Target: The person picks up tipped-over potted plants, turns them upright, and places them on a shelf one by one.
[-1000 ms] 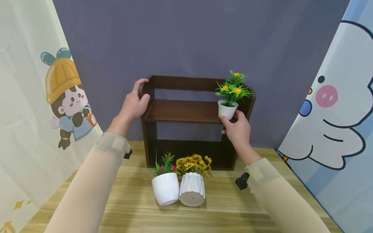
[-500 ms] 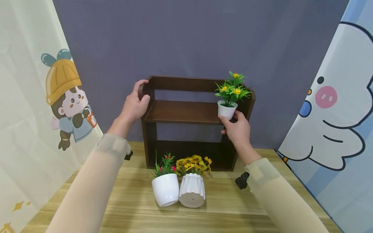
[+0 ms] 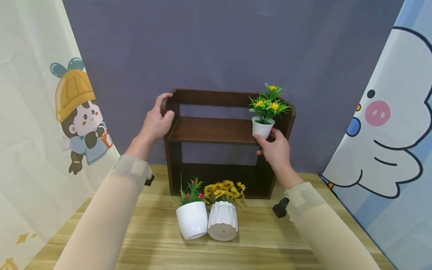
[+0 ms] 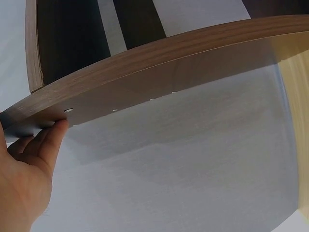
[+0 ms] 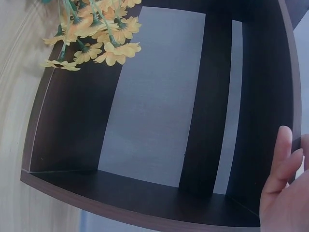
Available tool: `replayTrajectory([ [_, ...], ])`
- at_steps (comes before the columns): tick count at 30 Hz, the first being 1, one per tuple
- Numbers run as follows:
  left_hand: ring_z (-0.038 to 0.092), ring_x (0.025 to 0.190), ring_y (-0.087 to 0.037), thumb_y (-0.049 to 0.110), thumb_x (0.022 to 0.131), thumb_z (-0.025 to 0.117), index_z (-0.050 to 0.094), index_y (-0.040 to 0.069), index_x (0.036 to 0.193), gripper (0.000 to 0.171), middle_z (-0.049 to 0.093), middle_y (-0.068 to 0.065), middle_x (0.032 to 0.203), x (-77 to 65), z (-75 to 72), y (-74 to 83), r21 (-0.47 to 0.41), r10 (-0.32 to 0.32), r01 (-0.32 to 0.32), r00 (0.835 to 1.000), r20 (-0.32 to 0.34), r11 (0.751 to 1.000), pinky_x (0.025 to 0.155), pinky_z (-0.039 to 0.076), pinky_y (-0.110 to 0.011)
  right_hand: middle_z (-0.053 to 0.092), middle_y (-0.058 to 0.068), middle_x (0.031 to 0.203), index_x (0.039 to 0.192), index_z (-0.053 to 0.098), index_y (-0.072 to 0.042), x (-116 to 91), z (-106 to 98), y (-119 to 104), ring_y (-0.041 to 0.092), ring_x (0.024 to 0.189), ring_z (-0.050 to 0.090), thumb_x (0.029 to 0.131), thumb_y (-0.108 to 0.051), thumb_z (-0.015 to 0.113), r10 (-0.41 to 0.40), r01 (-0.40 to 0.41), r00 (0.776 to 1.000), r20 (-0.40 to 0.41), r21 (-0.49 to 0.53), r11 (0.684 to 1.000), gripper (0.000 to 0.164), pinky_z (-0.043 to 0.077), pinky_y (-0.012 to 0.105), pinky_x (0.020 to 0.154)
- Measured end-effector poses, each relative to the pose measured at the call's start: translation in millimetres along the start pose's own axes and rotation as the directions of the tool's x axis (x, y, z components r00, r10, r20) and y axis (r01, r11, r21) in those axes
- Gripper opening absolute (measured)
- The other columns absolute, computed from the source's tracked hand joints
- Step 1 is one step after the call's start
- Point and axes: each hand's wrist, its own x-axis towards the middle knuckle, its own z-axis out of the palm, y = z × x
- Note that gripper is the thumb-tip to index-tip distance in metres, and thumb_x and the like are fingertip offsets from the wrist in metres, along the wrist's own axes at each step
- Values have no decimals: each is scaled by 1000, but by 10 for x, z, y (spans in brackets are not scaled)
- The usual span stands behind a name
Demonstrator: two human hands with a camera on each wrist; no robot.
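Note:
In the head view a dark brown two-tier shelf (image 3: 216, 129) stands against the back cloth. My left hand (image 3: 156, 122) grips the upper part of its left side panel, thumb toward the inside. The left wrist view shows the fingers (image 4: 50, 145) against the panel's outer face. At the right end of the upper board sits a small white flowerpot (image 3: 262, 128) with green leaves and yellow flowers. My right hand (image 3: 277, 150) holds this potted plant low, thumb at the front and fingers round its right side. The pot is out of sight in the right wrist view.
Before the shelf, a smooth white pot (image 3: 191, 220) with pink flowers tilts on the wooden table (image 3: 266, 255). Next to it a ribbed white pot (image 3: 222, 221) with yellow flowers lies tipped, its base facing me. Printed curtains (image 3: 30, 150) flank both sides.

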Motion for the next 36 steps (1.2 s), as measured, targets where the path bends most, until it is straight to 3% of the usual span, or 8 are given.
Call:
replayTrajectory([
  [7,49,61,-27,30,103,44,34,46,163,63,52,-9,71,-2,8,9,-2,-4,4,1000,-2,1000,59,44,-41,53,15,164,169,39,-12,-1,-16,6,18,73,78,103,-47,74,3,-2,1000,10,-9,1000,82,56,24,65],
  [12,46,59,-27,29,102,44,34,45,163,64,49,-8,69,-7,10,4,2,-5,5,1000,-1,1000,58,43,-41,54,13,163,169,38,-14,3,-10,30,11,71,76,104,-49,73,1,-1,1000,17,-24,1000,82,56,27,62],
  [18,47,59,-27,30,103,44,34,46,164,63,51,-10,72,-10,17,21,4,-6,6,1000,2,1000,58,43,-41,51,11,167,171,36,-17,-5,-8,72,14,76,78,103,-53,71,-5,5,1000,5,-19,1000,85,58,28,62],
  [23,46,59,-26,31,104,44,33,46,164,63,51,-8,71,-9,19,32,6,-1,1,1000,2,1000,58,42,-41,50,7,169,172,34,-19,-36,-29,83,5,71,74,103,-54,71,-13,13,1000,2,-11,1000,86,59,30,61],
  [36,46,59,-26,30,104,44,33,46,164,63,50,-9,71,-4,34,29,9,-1,1,1000,-1,1000,59,43,-41,43,3,174,173,31,-18,-195,-92,135,2,75,74,102,-53,73,-55,55,998,-1,-35,998,90,60,32,59],
])
